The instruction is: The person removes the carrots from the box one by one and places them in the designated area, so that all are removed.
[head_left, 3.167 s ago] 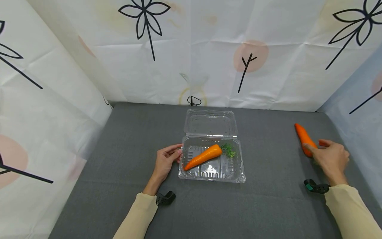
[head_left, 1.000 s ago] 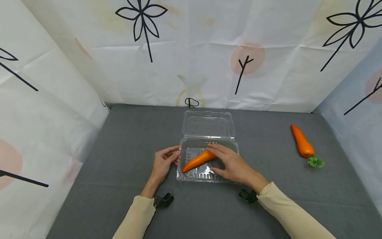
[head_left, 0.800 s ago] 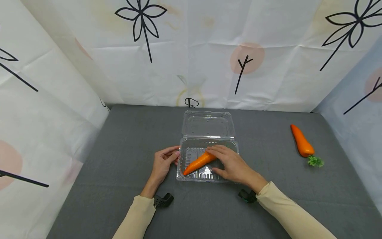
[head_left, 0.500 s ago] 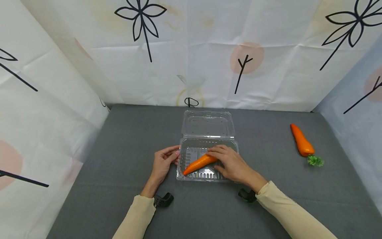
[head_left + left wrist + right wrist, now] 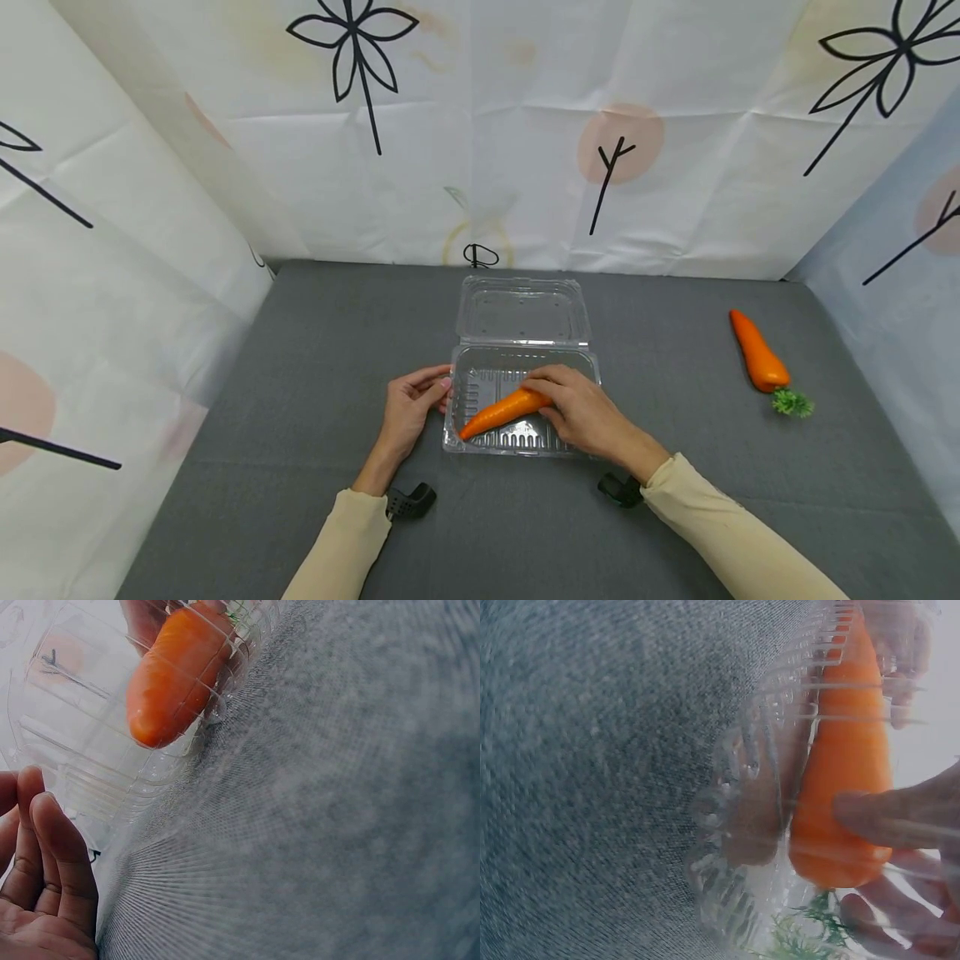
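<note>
A clear plastic clamshell container (image 5: 480, 446) lies with its lid folded back on the grey cloth. Inside it a long orange carrot (image 5: 501, 414) slants, its tip toward the near left corner. My right hand (image 5: 581, 408) grips the carrot's thick end, with the thumb (image 5: 862, 814) pressed on its side and the fingers across the top. The carrot's green leaves (image 5: 810, 930) show in the right wrist view but are hidden under the hand in the head view. My left hand (image 5: 408, 408) pinches the container's left rim, thumb and fingertips close together.
A second carrot (image 5: 759, 354) with a curly green top (image 5: 792, 403) lies on the right part of the table. The lid (image 5: 523, 310) lies flat behind the container. Patterned white cloth (image 5: 525, 167) walls in the back and sides.
My right hand has left the second carrot and come to the one in the container, and its thumb has closed in. The carrot has shifted slightly. The left hand stays at the rim.
</note>
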A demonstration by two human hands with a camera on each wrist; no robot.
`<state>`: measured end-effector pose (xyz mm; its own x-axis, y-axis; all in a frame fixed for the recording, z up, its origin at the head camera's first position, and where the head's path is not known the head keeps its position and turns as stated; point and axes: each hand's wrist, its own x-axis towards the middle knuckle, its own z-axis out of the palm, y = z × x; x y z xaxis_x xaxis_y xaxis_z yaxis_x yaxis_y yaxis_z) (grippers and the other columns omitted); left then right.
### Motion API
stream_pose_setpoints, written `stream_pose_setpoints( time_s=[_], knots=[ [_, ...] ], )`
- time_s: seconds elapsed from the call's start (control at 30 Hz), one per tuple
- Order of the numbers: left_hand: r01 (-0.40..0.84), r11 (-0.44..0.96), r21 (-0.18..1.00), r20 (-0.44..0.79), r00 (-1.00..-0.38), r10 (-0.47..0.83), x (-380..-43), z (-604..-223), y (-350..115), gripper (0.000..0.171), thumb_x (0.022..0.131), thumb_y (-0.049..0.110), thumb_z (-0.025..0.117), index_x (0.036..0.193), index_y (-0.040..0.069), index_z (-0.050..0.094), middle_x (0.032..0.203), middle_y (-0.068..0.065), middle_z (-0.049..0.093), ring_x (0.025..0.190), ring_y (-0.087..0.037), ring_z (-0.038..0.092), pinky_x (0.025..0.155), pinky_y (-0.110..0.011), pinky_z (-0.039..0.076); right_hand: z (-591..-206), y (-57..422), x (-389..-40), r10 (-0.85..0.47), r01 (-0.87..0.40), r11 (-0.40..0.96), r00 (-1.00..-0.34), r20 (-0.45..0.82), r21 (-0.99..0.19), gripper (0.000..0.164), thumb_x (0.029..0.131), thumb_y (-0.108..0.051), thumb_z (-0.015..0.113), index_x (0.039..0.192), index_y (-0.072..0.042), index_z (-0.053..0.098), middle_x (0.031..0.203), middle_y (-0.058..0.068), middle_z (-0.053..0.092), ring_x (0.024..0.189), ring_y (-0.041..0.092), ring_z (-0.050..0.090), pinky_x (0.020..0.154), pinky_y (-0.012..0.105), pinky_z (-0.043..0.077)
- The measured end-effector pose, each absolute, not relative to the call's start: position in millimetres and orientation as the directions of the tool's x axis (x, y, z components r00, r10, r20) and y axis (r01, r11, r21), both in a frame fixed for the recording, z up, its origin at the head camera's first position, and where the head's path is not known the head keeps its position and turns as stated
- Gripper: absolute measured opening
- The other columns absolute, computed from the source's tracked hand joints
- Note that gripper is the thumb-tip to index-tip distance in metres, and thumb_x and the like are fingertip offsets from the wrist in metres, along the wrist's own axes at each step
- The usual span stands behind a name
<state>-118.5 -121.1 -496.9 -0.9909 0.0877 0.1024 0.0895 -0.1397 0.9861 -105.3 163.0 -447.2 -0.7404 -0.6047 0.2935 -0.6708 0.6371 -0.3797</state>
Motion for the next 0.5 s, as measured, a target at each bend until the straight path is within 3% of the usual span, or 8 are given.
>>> stream_pose_setpoints(
  time_s=[0.27, 0.4, 0.5],
  knots=[
    [0.092, -0.156, 0.984, 0.107, -0.990, 0.093, -119.6, -497.3, -120.8, 0.027, 0.095, -0.006, 0.065, 0.119, -0.018, 0.065, 0.082, -0.007, 0.070, 0.065, -0.009, 0.064, 0.058, -0.021, 0.056, -450.4, 165.5, -105.6, -0.555, -0.691, 0.574, -0.723, 0.411, -0.439, 0.042, 0.087, 0.002, 0.077, 0.128, -0.001, 0.067, 0.128, 0.013, 0.061, 0.117, 0.031, 0.057, 0.095, 0.046, 0.053],
    [0.097, -0.149, 0.984, 0.112, -0.989, 0.095, -119.4, -497.4, -120.9, 0.027, 0.095, -0.006, 0.065, 0.119, -0.019, 0.064, 0.081, -0.003, 0.071, 0.063, -0.009, 0.064, 0.057, -0.021, 0.056, -452.4, 167.0, -105.8, -0.515, -0.704, 0.524, -0.710, 0.480, -0.480, 0.047, 0.084, 0.003, 0.079, 0.130, 0.001, 0.066, 0.129, 0.015, 0.060, 0.115, 0.031, 0.058, 0.092, 0.046, 0.055],
    [0.097, -0.151, 0.984, 0.112, -0.989, 0.097, -119.1, -497.5, -121.1, 0.028, 0.095, -0.006, 0.064, 0.119, -0.019, 0.064, 0.081, -0.001, 0.071, 0.063, -0.009, 0.064, 0.057, -0.021, 0.056, -452.7, 167.5, -106.7, -0.470, -0.719, 0.454, -0.695, 0.544, -0.526, 0.052, 0.080, 0.008, 0.081, 0.129, 0.003, 0.066, 0.128, 0.015, 0.061, 0.112, 0.031, 0.060, 0.092, 0.039, 0.055]
  ],
)
